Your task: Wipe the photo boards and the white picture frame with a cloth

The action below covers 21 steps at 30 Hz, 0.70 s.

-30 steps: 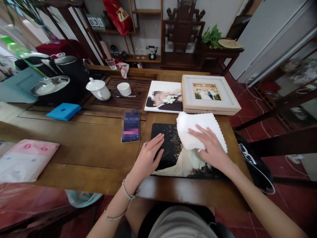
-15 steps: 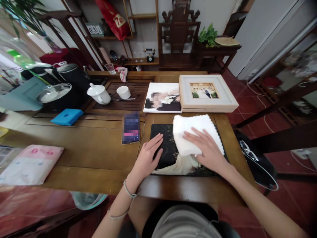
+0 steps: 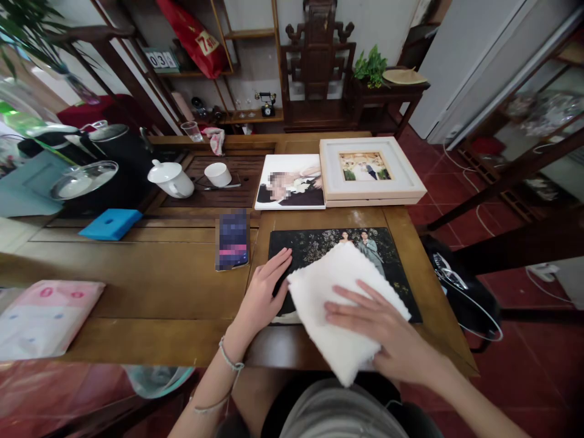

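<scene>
A dark wedding photo album or print [image 3: 314,243], showing a couple at its upper right, lies flat on the wooden table in front of me. My left hand [image 3: 267,289] rests on its left edge with fingers stretched out, holding nothing. Over the middle and lower part of the photo lies a white cloth [image 3: 328,280], one corner hanging past the table's front edge. My right hand [image 3: 371,316] has hold of this cloth, fingers long across its top and the thumb mostly hidden at its lower edge.
Behind the album are a white photo panel [image 3: 269,161] and a framed photo [image 3: 328,173]. To the left lie a phone [image 3: 233,240], a blue block [image 3: 112,224] and a pink-white packet [image 3: 50,316]. A lidded white cup [image 3: 171,179] and small bowl [image 3: 218,174] stand on the tea tray [image 3: 191,210].
My right hand has drawn the white cloth down and toward me, uncovering the couple at the photo's top right. My left hand stays on the left edge. The view has shifted slightly.
</scene>
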Available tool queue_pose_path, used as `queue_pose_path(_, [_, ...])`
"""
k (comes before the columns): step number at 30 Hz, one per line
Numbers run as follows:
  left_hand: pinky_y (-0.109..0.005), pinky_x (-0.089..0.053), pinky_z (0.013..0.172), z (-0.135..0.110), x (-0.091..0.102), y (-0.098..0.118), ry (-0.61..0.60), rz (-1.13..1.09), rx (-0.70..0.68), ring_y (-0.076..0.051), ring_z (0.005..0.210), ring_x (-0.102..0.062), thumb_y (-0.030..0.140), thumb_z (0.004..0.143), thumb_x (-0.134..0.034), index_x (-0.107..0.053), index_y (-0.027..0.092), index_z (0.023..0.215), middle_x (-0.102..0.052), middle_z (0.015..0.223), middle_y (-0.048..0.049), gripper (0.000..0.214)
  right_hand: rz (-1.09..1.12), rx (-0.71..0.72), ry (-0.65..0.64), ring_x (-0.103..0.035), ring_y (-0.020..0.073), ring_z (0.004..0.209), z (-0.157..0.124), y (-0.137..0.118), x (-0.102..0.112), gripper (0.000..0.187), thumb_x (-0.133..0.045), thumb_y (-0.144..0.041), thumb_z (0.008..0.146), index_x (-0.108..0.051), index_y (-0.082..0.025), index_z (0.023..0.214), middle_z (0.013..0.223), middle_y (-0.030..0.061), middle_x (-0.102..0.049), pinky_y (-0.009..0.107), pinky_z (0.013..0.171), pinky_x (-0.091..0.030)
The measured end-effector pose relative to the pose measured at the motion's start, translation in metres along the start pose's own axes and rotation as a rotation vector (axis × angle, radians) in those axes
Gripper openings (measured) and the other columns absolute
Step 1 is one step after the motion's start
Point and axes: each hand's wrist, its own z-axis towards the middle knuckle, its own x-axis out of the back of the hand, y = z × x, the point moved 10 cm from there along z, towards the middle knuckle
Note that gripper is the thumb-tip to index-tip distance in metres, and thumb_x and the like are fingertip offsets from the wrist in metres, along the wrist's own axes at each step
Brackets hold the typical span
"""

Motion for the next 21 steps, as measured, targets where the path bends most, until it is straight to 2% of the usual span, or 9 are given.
queue_pose_path(5, [-0.051,-0.04,0.112,0.001,0.001,0.002,0.022,0.015,-0.01,-0.026,0.143,-0.041,0.021,0.099,-0.045,-0.049,0.024,0.143,-0.051,0.149,-0.012,0.044,-0.069,-0.204,0.214,-0.032,0.0256,0.145,-0.002,0.091,0.057,0.087,-0.045,-0.006,0.061,-0.047,-0.031,0.145,0.147,0.0005,-0.052,0.061,0.118,-0.018])
queue_pose_path(7, [-0.051,-0.04,0.112,0.001,0.001,0.002,0.024,0.014,-0.011,-0.026,0.143,-0.041,0.022,0.099,-0.045,-0.049,0.024,0.143,-0.051,0.149,-0.012,0.044,-0.125,-0.253,0.258,-0.032,0.0266,0.145,0.008,0.113,0.07,0.086,-0.045,-0.006,0.063,-0.046,-0.031,0.146,0.148,0.0013,-0.051,0.062,0.117,-0.018])
queue_pose_path(9, [-0.051,-0.04,0.112,0.001,0.001,0.002,0.026,0.013,-0.008,-0.026,0.143,-0.041,0.022,0.099,-0.045,-0.049,0.024,0.143,-0.05,0.15,-0.0119,0.044,-0.197,-0.313,0.272,-0.031,0.0284,0.145,0.023,0.12,0.073,0.082,-0.047,-0.007,0.066,-0.048,-0.028,0.145,0.15,0.0034,-0.049,0.064,0.116,-0.018])
queue_pose_path(10, [-0.051,-0.04,0.113,0.001,0.001,0.001,0.026,0.012,-0.005,-0.026,0.144,-0.04,0.022,0.099,-0.045,-0.048,0.024,0.143,-0.05,0.15,-0.0118,0.044,-0.234,-0.333,0.264,-0.029,0.0302,0.146,0.031,0.116,0.07,0.08,-0.048,-0.007,0.067,-0.049,-0.026,0.144,0.151,0.0047,-0.047,0.065,0.116,-0.017])
queue_pose_path(12, [-0.051,-0.04,0.113,0.0,0.001,0.0,0.027,0.014,0.002,-0.026,0.143,-0.041,0.022,0.099,-0.045,-0.048,0.024,0.143,-0.049,0.15,-0.0118,0.044,-0.284,-0.313,0.206,-0.025,0.034,0.147,0.045,0.091,0.053,0.077,-0.05,-0.008,0.067,-0.05,-0.022,0.143,0.155,0.0062,-0.042,0.067,0.116,-0.013])
queue_pose_path(15, [-0.051,-0.04,0.113,-0.001,0.001,-0.001,0.03,0.016,0.006,-0.026,0.143,-0.042,0.022,0.099,-0.045,-0.048,0.023,0.144,-0.05,0.15,-0.0124,0.044,-0.272,-0.154,0.074,-0.017,0.0355,0.149,0.048,0.031,0.013,0.083,-0.05,-0.007,0.064,-0.045,-0.018,0.147,0.159,0.0055,-0.034,0.067,0.117,-0.01])
queue_pose_path(18, [-0.051,-0.041,0.112,-0.001,0.001,0.0,0.033,0.014,-0.003,-0.026,0.143,-0.041,0.022,0.099,-0.045,-0.048,0.024,0.144,-0.05,0.15,-0.0122,0.045,-0.232,-0.072,0.037,-0.01,0.0342,0.15,0.023,-0.011,-0.007,0.09,-0.049,-0.006,0.06,-0.042,-0.017,0.148,0.16,0.0046,-0.031,0.064,0.119,-0.009])
queue_pose_path(19, [-0.051,-0.041,0.112,-0.002,0.001,0.001,0.034,0.014,-0.005,-0.026,0.143,-0.041,0.022,0.099,-0.045,-0.048,0.024,0.144,-0.05,0.15,-0.012,0.045,-0.218,-0.063,0.033,-0.011,0.0331,0.15,0.011,-0.017,-0.008,0.092,-0.049,-0.005,0.058,-0.041,-0.018,0.149,0.16,0.004,-0.032,0.063,0.119,-0.01])
queue_pose_path(21, [-0.051,-0.041,0.113,-0.001,0.002,0.001,0.034,0.016,-0.005,-0.026,0.143,-0.041,0.022,0.099,-0.045,-0.048,0.024,0.144,-0.05,0.149,-0.0117,0.045,-0.187,-0.083,0.036,-0.015,0.0296,0.15,-0.01,-0.011,-0.004,0.096,-0.046,-0.004,0.056,-0.039,-0.02,0.151,0.158,0.0023,-0.036,0.059,0.12,-0.013])
